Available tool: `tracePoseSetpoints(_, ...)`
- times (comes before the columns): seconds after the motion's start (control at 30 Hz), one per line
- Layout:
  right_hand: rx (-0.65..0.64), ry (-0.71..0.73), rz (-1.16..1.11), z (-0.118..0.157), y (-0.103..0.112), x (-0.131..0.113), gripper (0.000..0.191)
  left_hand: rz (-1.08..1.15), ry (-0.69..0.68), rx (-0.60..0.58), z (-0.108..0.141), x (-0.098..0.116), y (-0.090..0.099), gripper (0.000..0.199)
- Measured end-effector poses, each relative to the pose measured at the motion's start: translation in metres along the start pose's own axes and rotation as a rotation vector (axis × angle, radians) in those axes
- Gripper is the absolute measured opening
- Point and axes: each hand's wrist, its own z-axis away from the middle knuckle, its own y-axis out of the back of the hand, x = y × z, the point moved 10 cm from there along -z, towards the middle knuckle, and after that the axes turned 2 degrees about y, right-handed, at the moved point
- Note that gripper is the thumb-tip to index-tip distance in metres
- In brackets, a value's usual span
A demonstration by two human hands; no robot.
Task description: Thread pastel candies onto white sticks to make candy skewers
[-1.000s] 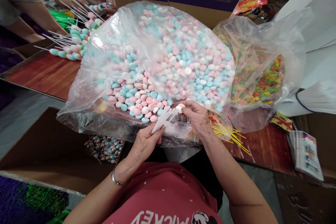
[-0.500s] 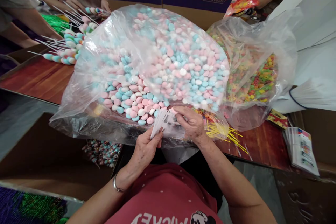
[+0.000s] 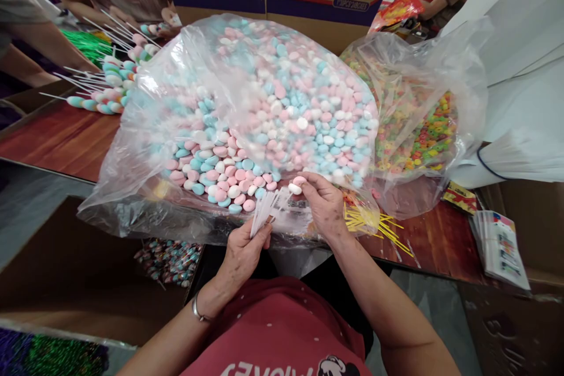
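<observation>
My left hand point(image 3: 247, 247) is closed around a fanned bundle of thin white sticks point(image 3: 263, 211), their upper ends pointing toward the candies. Just to its right, my right hand point(image 3: 325, 205) pinches a pink candy point(image 3: 299, 180) and a white candy point(image 3: 295, 189) between thumb and fingers. Both hands are at the near edge of a large clear plastic bag point(image 3: 132, 135). Loose pink, blue and white candies point(image 3: 231, 173) spill toward its open mouth, left of the sticks. Some printed clear film lies beneath the hands.
Yellow sticks point(image 3: 388, 229) lie right of my right hand. Behind them stands a bag of ring-shaped pieces point(image 3: 423, 141). Candy skewers point(image 3: 103, 88) are piled at the left, near other people's arms. An open carton point(image 3: 66, 282) holding wrapped candies is below the table.
My right hand has tilted up slightly, and a white candy now shows beside the pink one in its fingers. My left hand keeps its hold on the sticks. The view has shifted a little.
</observation>
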Motion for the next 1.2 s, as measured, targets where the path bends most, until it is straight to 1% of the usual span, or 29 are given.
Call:
tracePoseSetpoints(0.07, -0.06, 0.065, 0.1, 0.003, -0.002, -0.008, 0.023, -0.021, 0.0, -0.004, 0.0, -0.001, 0.0, 0.027)
tracePoseSetpoints(0.17, -0.149, 0.228, 0.253, 0.008, -0.007, -0.022, 0.025, -0.05, 0.016, -0.002, -0.001, -0.004, 0.001, 0.026)
tracePoseSetpoints(0.27, -0.222, 0.354, 0.366, 0.013, -0.014, -0.026, 0.03, -0.053, 0.028, 0.009, -0.001, -0.004, 0.002, 0.025)
tracePoseSetpoints(0.33, -0.237, 0.408, 0.425, 0.014, -0.017, -0.025, 0.032, -0.06, 0.032, 0.01, 0.0, -0.002, 0.002, 0.025)
tracePoseSetpoints(0.47, -0.229, 0.511, 0.518, 0.019, -0.02, -0.028, 0.033, -0.088, 0.032, 0.019, 0.001, 0.006, 0.001, 0.026)
tracePoseSetpoints(0.57, -0.249, 0.566, 0.508, 0.026, -0.023, -0.035, 0.032, -0.087, 0.049, 0.039, 0.003, 0.006, 0.002, 0.029)
tracePoseSetpoints(0.63, -0.245, 0.556, 0.453, 0.029, -0.021, -0.039, 0.03, -0.075, 0.045, 0.033, 0.004, 0.004, 0.001, 0.029)
tracePoseSetpoints(0.67, -0.229, 0.525, 0.417, 0.028, -0.019, -0.039, 0.028, -0.064, 0.032, 0.026, 0.005, 0.003, 0.0, 0.029)
tracePoseSetpoints(0.7, -0.203, 0.473, 0.371, 0.026, -0.016, -0.036, 0.026, -0.05, 0.012, 0.016, 0.006, 0.003, -0.001, 0.028)
tracePoseSetpoints(0.77, -0.118, 0.322, 0.234, 0.019, -0.007, -0.026, 0.021, -0.02, -0.028, 0.004, 0.007, 0.004, -0.004, 0.028)
tracePoseSetpoints(0.83, -0.016, 0.157, 0.058, 0.013, 0.002, -0.011, 0.02, -0.001, -0.049, 0.0, 0.007, 0.003, -0.005, 0.029)
tracePoseSetpoints(0.9, 0.055, 0.048, -0.056, 0.01, 0.007, 0.0, 0.021, 0.001, -0.055, -0.005, 0.006, 0.003, -0.006, 0.03)
tracePoseSetpoints(0.97, 0.055, 0.032, -0.042, 0.008, 0.008, 0.0, 0.022, -0.005, -0.057, -0.009, 0.005, 0.004, -0.006, 0.029)
tracePoseSetpoints(1.13, -0.111, 0.187, 0.221, 0.014, 0.002, -0.018, 0.024, -0.043, -0.052, 0.009, 0.004, 0.006, -0.005, 0.028)
tracePoseSetpoints(1.2, -0.14, 0.203, 0.252, 0.016, 0.0, -0.018, 0.026, -0.051, -0.049, 0.014, 0.004, 0.005, -0.004, 0.028)
